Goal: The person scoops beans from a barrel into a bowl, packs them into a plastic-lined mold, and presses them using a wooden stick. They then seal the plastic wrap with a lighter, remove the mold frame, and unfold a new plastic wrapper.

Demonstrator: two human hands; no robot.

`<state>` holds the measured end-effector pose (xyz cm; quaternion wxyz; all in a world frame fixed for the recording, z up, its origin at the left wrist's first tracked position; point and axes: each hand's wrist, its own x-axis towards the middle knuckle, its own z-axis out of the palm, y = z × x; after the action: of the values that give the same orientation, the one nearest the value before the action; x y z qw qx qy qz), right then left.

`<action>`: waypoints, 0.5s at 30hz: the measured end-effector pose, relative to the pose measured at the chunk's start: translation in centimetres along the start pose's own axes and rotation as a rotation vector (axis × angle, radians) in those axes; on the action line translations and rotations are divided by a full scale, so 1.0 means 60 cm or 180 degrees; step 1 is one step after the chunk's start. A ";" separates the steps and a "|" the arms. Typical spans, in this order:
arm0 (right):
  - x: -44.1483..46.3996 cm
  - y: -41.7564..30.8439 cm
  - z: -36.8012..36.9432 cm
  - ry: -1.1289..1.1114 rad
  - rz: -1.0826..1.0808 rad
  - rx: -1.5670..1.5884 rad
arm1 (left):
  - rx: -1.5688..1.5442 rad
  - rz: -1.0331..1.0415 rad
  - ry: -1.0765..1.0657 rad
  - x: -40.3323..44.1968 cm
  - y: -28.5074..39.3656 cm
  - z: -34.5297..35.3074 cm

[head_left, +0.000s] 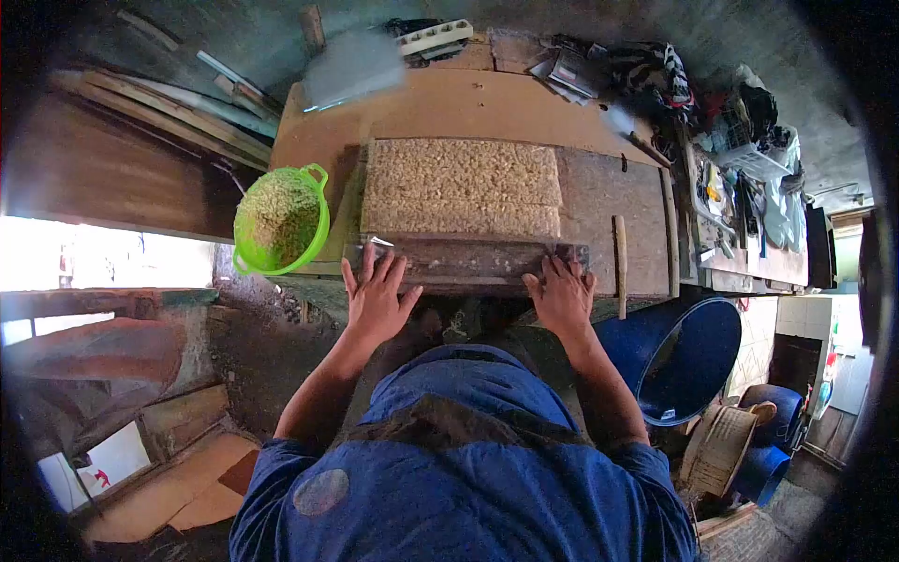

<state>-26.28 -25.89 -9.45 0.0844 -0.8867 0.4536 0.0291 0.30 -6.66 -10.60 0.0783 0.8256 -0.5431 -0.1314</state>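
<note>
A flat rectangular slab of pale puffed grain (459, 183) lies on the wooden work table, with a straight line across its lower part. Along its near side runs a dark flat strip (468, 262), shiny like clear plastic at its ends. My left hand (376, 295) rests on the strip's left end, fingers spread. At the right end lies my right hand (564, 295), its fingers also spread and laid on the strip. Neither hand is wrapped around anything. A round wooden stick (620, 267) lies to the right of my right hand.
On the left, a bright green basket (321, 220) holds loose pale grain. A clear plastic sheet (354, 70) and a power strip (435, 37) are at the back. Blue barrels (688, 361) stand below right. Cluttered shelving (749, 206) is at the far right.
</note>
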 end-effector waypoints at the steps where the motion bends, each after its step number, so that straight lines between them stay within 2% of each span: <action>1: 0.002 -0.002 0.001 0.0027 0.0010 -0.0045 | 0.0030 -0.0026 -0.0113 0.003 0.002 -0.002; 5: 0.005 -0.030 -0.027 0.0073 0.0028 -0.0124 | 0.0117 -0.0093 -0.0182 0.009 0.007 -0.005; 9: 0.003 -0.083 -0.062 0.0100 -0.0603 0.0426 | -0.0188 -0.0167 -0.0109 -0.014 0.003 -0.015; 11: 0.010 -0.110 -0.055 0.0110 -0.0906 0.0631 | -0.0315 -0.0172 0.0526 -0.031 -0.006 -0.017; 13: 0.026 -0.134 -0.037 -0.0221 -0.1412 0.0824 | -0.0197 -0.0301 0.0659 -0.041 -0.016 -0.014; 15: 0.041 -0.158 -0.022 -0.0347 -0.1573 0.0745 | -0.0576 -0.0474 0.1268 -0.045 -0.030 -0.009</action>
<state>-17.22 -22.64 -7.28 0.2151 -0.9518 0.2186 0.0027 1.02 -3.49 -10.18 0.2478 0.8627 -0.4405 -0.0194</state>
